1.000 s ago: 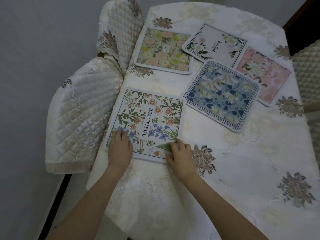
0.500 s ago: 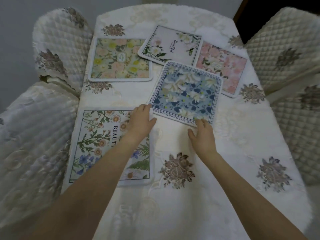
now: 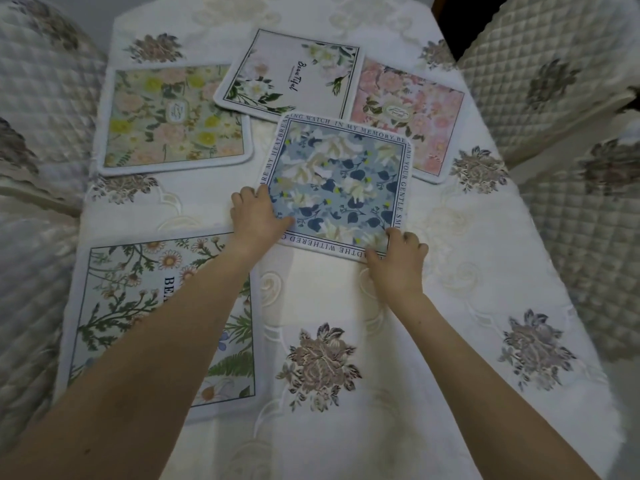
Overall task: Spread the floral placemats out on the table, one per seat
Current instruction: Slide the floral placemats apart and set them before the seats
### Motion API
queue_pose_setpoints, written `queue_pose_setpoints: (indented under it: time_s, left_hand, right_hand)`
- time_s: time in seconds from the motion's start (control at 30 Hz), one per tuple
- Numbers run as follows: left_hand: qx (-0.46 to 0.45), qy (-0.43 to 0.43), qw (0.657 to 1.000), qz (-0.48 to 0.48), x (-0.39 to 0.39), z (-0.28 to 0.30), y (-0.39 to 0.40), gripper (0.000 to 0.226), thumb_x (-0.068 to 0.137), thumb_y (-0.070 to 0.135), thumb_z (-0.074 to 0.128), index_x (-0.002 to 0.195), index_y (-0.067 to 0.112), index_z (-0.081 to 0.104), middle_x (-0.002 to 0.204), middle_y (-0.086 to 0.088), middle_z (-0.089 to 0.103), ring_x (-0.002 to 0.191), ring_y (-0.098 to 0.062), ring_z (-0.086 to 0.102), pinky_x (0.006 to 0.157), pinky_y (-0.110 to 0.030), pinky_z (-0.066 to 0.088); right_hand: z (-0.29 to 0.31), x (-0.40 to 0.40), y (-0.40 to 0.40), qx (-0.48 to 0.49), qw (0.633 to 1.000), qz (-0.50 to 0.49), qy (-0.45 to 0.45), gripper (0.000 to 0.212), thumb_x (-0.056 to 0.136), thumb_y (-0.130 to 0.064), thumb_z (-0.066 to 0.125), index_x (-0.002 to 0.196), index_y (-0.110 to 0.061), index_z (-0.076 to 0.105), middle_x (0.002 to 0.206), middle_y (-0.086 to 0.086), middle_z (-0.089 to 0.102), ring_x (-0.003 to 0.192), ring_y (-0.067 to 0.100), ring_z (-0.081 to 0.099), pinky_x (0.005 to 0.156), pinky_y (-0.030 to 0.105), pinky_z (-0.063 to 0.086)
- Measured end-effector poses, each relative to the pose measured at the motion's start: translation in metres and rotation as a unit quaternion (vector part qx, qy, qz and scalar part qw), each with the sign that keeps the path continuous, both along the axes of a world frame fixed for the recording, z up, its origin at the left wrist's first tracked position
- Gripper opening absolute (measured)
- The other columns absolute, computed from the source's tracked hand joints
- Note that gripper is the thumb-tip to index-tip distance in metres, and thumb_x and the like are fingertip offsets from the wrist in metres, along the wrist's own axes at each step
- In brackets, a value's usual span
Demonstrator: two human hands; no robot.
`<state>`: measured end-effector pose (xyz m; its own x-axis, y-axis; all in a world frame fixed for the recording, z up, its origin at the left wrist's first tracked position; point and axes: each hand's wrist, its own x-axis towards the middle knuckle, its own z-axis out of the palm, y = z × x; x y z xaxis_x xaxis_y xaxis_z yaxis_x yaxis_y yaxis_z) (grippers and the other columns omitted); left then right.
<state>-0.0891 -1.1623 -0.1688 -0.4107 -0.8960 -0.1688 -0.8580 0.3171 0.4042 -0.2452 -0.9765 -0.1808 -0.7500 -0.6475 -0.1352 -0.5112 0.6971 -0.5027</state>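
Observation:
A blue floral placemat [image 3: 341, 183] lies tilted in the middle of the table, overlapping a white "Beautiful" mat [image 3: 294, 72] and a pink mat [image 3: 412, 116] behind it. My left hand [image 3: 256, 216] grips its near left corner, thumb on top. My right hand [image 3: 398, 258] pinches its near right corner. A green-and-daisy mat [image 3: 121, 306] lies flat at the near left under my left forearm. A yellow-green mat [image 3: 173, 117] lies flat at the far left.
The table wears a white embroidered cloth [image 3: 346, 358] with grey-brown flower patches. Quilted cream chair covers stand on the left [image 3: 38, 98] and on the right [image 3: 561, 98].
My hands left the daisy mat at the near left, reached across to the blue mat, and closed on its two near corners. The view swung right.

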Motion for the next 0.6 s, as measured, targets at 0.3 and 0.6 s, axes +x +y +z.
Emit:
queue_pose_setpoints:
  time_s: [0.3,0.6]
  left_hand:
    - [0.011,-0.017,1.000,-0.020,-0.021,0.005,0.061,0.074,0.070,0.050,0.071,0.128,0.012,0.046,0.123,-0.022,0.044,0.116,-0.036,0.035,0.092,-0.043,0.036]
    - [0.030,-0.034,0.999,0.006,-0.058,0.006,0.156,0.067,0.066,0.047,0.073,0.117,0.010,0.049,0.120,-0.021,0.042,0.112,-0.035,0.033,0.091,-0.043,0.034]
  right_hand:
    - [0.006,-0.031,0.054,-0.011,0.999,-0.026,-0.028,0.049,0.083,-0.030,0.060,0.127,-0.013,0.048,0.129,0.020,0.042,0.114,0.034,0.032,0.096,0.040,0.033]
    - [0.010,-0.075,0.137,-0.002,1.000,-0.008,-0.024,0.039,0.086,-0.024,0.059,0.122,-0.012,0.051,0.127,0.021,0.044,0.114,0.035,0.033,0.094,0.042,0.034]
